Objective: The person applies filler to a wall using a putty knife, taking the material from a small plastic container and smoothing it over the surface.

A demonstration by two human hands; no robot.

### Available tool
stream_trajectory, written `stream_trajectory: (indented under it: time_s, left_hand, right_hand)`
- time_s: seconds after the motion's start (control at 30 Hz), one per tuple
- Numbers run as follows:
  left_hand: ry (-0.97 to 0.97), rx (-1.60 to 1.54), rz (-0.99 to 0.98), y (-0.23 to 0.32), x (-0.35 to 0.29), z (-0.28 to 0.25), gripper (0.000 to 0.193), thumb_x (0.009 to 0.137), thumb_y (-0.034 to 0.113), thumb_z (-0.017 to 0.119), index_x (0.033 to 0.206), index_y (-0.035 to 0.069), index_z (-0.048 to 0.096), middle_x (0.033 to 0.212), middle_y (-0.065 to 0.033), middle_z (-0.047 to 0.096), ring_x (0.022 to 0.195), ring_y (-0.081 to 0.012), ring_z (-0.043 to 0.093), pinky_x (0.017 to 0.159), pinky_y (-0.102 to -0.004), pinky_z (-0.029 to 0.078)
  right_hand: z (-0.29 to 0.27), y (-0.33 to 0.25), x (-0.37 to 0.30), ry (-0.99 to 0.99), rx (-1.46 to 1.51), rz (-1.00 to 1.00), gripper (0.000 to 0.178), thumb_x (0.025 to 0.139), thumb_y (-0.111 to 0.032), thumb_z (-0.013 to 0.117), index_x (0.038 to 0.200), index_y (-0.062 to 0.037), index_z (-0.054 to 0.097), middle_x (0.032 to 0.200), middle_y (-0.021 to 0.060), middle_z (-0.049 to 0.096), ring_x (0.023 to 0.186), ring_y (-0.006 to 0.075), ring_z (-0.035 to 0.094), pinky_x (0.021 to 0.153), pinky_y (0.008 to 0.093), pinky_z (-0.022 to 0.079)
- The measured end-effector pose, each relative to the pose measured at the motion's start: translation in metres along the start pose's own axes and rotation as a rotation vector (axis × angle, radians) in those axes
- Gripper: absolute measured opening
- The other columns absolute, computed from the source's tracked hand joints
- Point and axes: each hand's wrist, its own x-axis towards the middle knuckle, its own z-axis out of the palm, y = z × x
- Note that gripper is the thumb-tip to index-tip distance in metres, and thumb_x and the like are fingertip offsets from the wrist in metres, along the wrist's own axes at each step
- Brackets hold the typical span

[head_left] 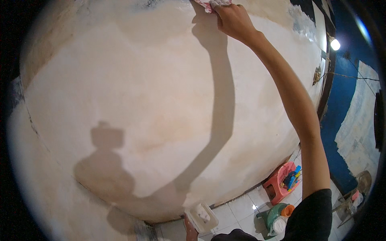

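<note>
My right hand (236, 21) is raised high with the arm stretched out, closed on a crumpled red-and-white cloth (207, 5) against the upper wall. Part of the cloth is cut off by the top edge of the view. Low down, my left hand (190, 229) grips the side of a whitish plastic tub (213, 219), its fingers partly hidden. Something pale lies inside the tub. The wall (161, 88) in front of me is cream-white with brownish patches, and the shadow of my head and arm falls across it.
On the tiled floor (227, 217), to the right, stand a red plastic chair (273, 186) bearing a blue-yellow object and a green container (274, 213) with an orange cup (287, 210). A lit bulb (335, 44) hangs by the blue wall (341, 96). Another chair (345, 205) is farther right.
</note>
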Motion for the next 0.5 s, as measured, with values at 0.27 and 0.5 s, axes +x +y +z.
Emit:
stream_trajectory:
  time_s: [0.27,0.5]
  left_hand:
    - [-0.019,-0.097,0.022,0.003,-0.030,0.014,0.054,0.092,0.049,0.040,0.125,0.008,0.049,0.115,-0.0088,0.056,0.101,-0.0249,0.056,0.085,-0.0411,0.050]
    - [-0.110,0.417,0.145,0.008,-0.047,-0.028,0.048,0.093,0.047,0.039,0.119,0.009,0.053,0.110,-0.0075,0.060,0.101,-0.0257,0.058,0.090,-0.0414,0.048]
  right_hand:
    - [-0.063,0.035,-0.043,0.418,0.064,0.200,0.022,0.080,0.001,0.057,0.100,-0.0055,0.064,0.092,0.0136,0.066,0.071,0.0248,0.066,0.063,0.0337,0.052]
    - [-0.035,0.109,-0.062,0.475,1.577,1.026,0.024,0.093,-0.018,0.053,0.107,0.0016,0.057,0.101,0.0119,0.061,0.081,0.0203,0.065,0.071,0.0315,0.060]
